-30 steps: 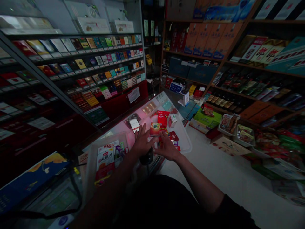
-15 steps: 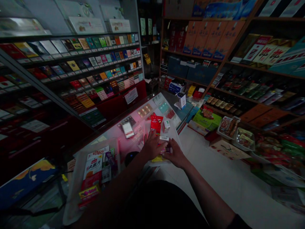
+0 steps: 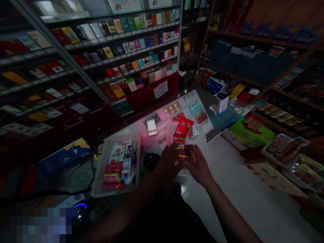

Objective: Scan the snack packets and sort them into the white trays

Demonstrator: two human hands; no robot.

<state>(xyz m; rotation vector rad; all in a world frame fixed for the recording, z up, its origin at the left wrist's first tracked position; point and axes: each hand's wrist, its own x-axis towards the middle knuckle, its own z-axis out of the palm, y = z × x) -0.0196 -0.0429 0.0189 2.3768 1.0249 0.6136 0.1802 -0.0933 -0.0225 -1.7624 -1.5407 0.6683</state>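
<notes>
Both my hands meet at the near end of a clear plastic tray on the glass counter. My left hand and my right hand are closed around a small stack of colourful packets between them. Just beyond lie a red snack packet and a small white box in the same tray. The light is dim, so the exact finger grip is hard to see.
A second clear tray full of packets sits on the counter to the left. A dark round object rests between the trays. Cigarette shelves rise behind the counter. Goods boxes line the floor at right, with white floor between.
The view has swung left and down. My hands have drawn together toward the tray's near end and closed on the small packets; earlier the left hand held a red packet with fingers spread.
</notes>
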